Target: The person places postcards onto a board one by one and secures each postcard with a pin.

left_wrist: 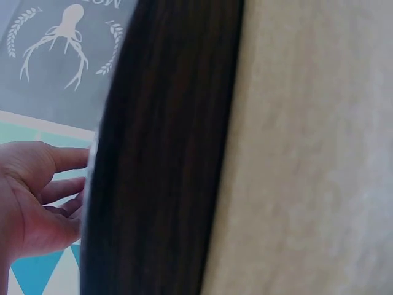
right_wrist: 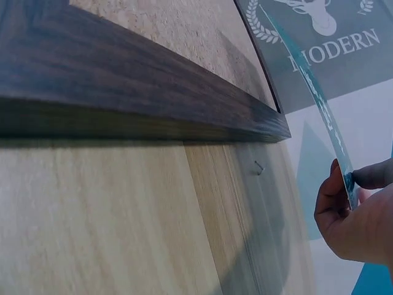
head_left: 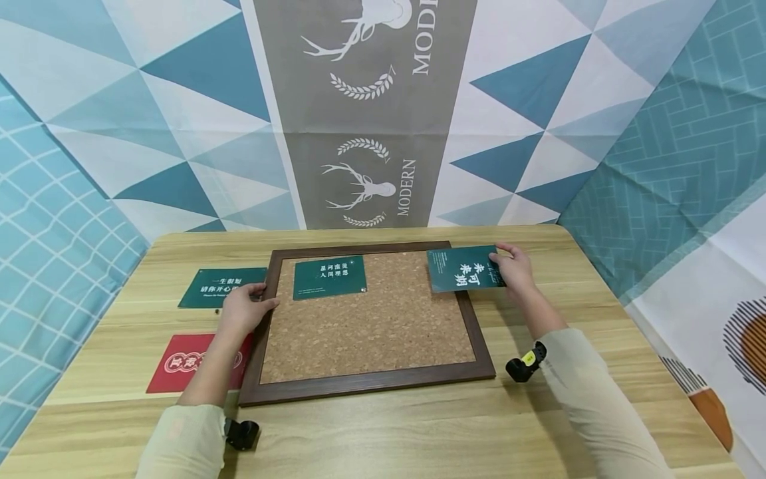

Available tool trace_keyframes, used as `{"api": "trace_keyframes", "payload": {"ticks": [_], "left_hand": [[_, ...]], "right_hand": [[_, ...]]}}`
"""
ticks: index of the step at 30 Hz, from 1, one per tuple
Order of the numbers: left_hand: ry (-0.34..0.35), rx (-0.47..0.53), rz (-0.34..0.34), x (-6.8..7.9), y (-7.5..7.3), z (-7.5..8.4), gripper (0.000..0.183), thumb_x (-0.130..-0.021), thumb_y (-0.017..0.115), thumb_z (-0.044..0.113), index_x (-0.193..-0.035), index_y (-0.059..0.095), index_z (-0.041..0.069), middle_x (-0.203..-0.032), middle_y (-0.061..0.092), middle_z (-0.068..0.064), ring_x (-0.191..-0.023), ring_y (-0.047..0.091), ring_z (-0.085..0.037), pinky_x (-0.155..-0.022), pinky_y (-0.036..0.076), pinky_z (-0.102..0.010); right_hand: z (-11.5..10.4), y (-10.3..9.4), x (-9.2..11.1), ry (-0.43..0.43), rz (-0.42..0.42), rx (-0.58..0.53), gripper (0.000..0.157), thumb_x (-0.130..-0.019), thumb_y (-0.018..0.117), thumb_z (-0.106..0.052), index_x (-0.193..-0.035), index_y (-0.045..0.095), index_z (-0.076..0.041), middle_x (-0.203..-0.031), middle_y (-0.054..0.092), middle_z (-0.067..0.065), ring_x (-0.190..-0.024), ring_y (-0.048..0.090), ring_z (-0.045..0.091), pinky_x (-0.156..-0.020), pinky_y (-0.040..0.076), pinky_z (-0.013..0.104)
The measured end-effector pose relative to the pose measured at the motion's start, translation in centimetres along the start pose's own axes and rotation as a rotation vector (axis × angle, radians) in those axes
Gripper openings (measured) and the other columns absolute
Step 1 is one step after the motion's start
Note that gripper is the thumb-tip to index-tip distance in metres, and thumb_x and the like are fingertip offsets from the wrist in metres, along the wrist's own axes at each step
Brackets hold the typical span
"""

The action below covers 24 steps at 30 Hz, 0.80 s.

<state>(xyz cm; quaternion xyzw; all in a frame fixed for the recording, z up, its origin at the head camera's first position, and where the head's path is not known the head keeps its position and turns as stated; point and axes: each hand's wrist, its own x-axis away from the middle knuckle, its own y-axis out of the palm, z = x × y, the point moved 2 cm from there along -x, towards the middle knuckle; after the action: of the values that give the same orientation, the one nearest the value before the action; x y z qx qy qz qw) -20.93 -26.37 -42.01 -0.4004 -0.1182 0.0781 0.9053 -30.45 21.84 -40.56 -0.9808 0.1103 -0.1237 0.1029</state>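
A cork board (head_left: 371,326) with a dark brown wooden frame lies on the table. My right hand (head_left: 516,269) pinches the right edge of a dark green card (head_left: 445,269) with white lettering, held raised above the board's upper right corner. In the right wrist view the same card (right_wrist: 322,101) shows nearly edge-on between thumb and fingers. On the cork's upper left lies another green card (head_left: 329,278), with a small pin at its lower right corner. My left hand (head_left: 239,311) touches the left frame edge; in the left wrist view its fingers (left_wrist: 70,158) meet the frame's outer side.
Left of the board lie a third green card (head_left: 209,286), partly behind my left hand, and a red card (head_left: 179,366), partly under my forearm. A small pin (right_wrist: 259,167) lies on the table right of the frame. A patterned cloth (head_left: 371,133) hangs behind the table.
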Motion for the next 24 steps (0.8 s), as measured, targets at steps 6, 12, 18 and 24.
{"api": "trace_keyframes", "payload": {"ticks": [6,12,18,24], "left_hand": [[-0.007,0.003,-0.001,0.0,0.0,0.0,0.059,-0.092,0.06,0.025,-0.138,0.04,-0.006,-0.132,0.047,-0.029,-0.116,0.051,-0.041,-0.09,0.049,-0.049],[-0.007,0.002,-0.002,0.1,0.0,-0.1,0.059,-0.092,0.059,0.025,-0.138,0.04,-0.006,-0.133,0.047,-0.029,-0.117,0.05,-0.041,-0.09,0.049,-0.049],[-0.007,0.005,0.003,0.1,0.0,-0.2,0.059,-0.092,0.059,0.025,-0.138,0.04,-0.005,-0.132,0.047,-0.029,-0.117,0.05,-0.041,-0.091,0.049,-0.049],[-0.005,0.008,0.001,0.0,0.1,-0.1,0.059,-0.092,0.059,0.025,-0.138,0.04,-0.005,-0.134,0.046,-0.029,-0.118,0.049,-0.041,-0.092,0.048,-0.05]], "right_hand": [[-0.2,0.8,-0.1,-0.007,-0.011,0.017,0.044,-0.098,0.047,-0.016,-0.141,0.039,-0.011,-0.139,0.036,0.014,-0.08,0.05,0.006,-0.062,0.047,0.016],[-0.4,1.7,-0.1,-0.019,-0.025,0.022,0.044,-0.098,0.047,-0.015,-0.141,0.04,-0.012,-0.148,0.029,0.013,-0.103,0.05,0.02,-0.076,0.046,0.024],[-0.6,2.6,0.2,-0.022,-0.037,-0.003,0.045,-0.098,0.046,-0.014,-0.142,0.038,-0.01,-0.154,0.019,0.011,-0.126,0.04,0.031,-0.098,0.04,0.038],[-0.7,3.1,0.2,-0.02,-0.034,-0.003,0.045,-0.097,0.047,-0.014,-0.142,0.039,-0.01,-0.149,0.026,0.013,-0.111,0.048,0.025,-0.081,0.045,0.027]]}}
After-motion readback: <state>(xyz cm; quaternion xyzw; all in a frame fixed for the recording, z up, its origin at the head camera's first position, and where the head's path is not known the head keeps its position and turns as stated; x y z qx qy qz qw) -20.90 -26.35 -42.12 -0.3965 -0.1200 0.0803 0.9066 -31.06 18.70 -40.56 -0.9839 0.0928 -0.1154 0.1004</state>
